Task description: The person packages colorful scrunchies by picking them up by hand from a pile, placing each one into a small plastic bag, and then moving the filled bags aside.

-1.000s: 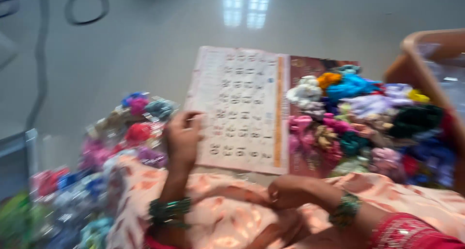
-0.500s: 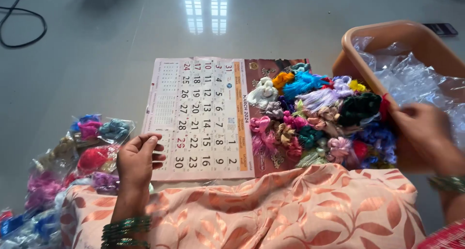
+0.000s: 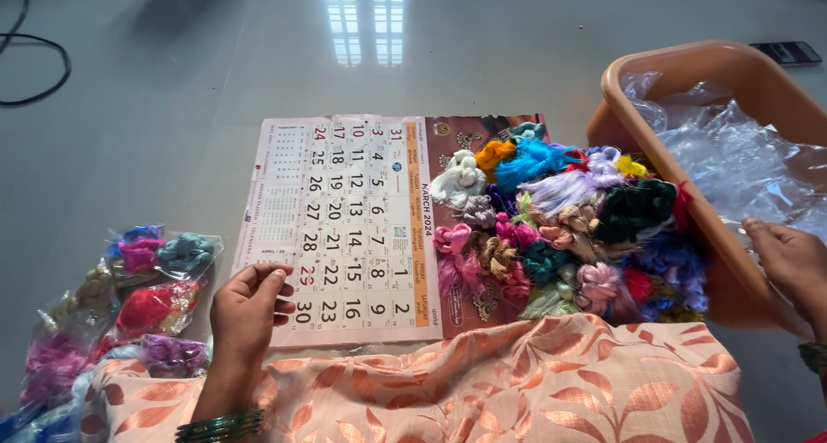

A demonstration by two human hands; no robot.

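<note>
My left hand (image 3: 245, 309) rests with loosely curled fingers on the near left corner of a paper wall calendar (image 3: 345, 227) spread flat on the floor. A heap of small silk thread bundles (image 3: 564, 219) in many colours lies on the calendar's right half. My right hand (image 3: 788, 258) reaches into an orange plastic tub (image 3: 689, 81) at the right and touches the crumpled clear plastic bags (image 3: 732, 154) inside it. Whether it grips a bag is not visible.
Clear packets of coloured thread (image 3: 142, 292) lie in a pile on the floor at the left. My lap, in peach leaf-print cloth (image 3: 482, 387), fills the bottom edge. A black cable (image 3: 34, 68) curls at the top left. A dark flat device (image 3: 784, 53) lies beyond the tub.
My right hand has moved from my lap out to the right and into the orange tub. The view has swung right and steadied. My left hand stays on the calendar's corner.
</note>
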